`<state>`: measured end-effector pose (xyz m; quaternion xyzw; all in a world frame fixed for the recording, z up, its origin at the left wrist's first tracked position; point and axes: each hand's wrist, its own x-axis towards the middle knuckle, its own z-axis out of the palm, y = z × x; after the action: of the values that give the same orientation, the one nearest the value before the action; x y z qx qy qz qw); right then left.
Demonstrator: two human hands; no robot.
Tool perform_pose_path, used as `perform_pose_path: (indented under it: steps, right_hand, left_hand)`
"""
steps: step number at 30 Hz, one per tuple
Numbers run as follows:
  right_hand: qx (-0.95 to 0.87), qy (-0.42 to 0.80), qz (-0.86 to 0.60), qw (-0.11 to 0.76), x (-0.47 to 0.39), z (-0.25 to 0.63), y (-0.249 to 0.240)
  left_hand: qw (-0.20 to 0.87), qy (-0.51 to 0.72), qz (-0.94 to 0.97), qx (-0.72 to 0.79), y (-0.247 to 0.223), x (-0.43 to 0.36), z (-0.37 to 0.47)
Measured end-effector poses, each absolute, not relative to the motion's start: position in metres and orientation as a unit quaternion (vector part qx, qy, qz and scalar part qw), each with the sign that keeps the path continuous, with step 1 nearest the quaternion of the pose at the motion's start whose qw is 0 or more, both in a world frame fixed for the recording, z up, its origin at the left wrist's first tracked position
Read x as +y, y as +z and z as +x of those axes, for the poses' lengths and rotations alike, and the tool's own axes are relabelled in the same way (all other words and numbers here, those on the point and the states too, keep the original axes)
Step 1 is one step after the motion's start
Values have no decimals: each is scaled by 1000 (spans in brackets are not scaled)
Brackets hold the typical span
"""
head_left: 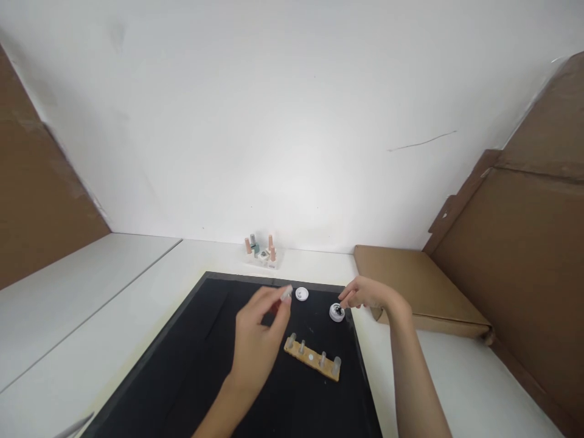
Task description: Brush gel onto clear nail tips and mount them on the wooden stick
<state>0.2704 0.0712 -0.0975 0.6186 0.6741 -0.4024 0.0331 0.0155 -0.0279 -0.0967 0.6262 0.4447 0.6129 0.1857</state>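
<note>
Between the thumb and fingers of my left hand (262,331) is a small pale, whitish piece (286,292), held above the black mat (191,359). My right hand (360,293) reaches over a small round white jar (337,312) with dark contents, its fingers bent down together at the jar's rim; whether they pinch anything is too small to tell. A round white lid (302,294) lies on the mat between the hands. Nearer to me, a cork-coloured strip (314,361) carries several upright translucent pieces and a white dot at its middle.
A clear tray (261,263) with several small bottles stands by the white wall. A flat cardboard box (410,286) lies at the right. Cardboard panels stand on both sides. A thin grey object (75,426) shows at the lower left.
</note>
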Motion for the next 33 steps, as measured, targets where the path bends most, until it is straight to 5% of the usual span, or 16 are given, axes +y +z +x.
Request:
perform_pose_path:
  steps: [8,18,33]
  right_hand:
    - [667,-407,624,31,67,263,-87]
    - [674,-392,626,-12,66,259,-75]
    - [720,-159,333,-588,-7,205,-14]
  left_hand:
    - [165,656,615,404,-27,-9,21]
    - [217,659,614,375,-36,12,20]
    - [392,577,632,337,-17,9,-3]
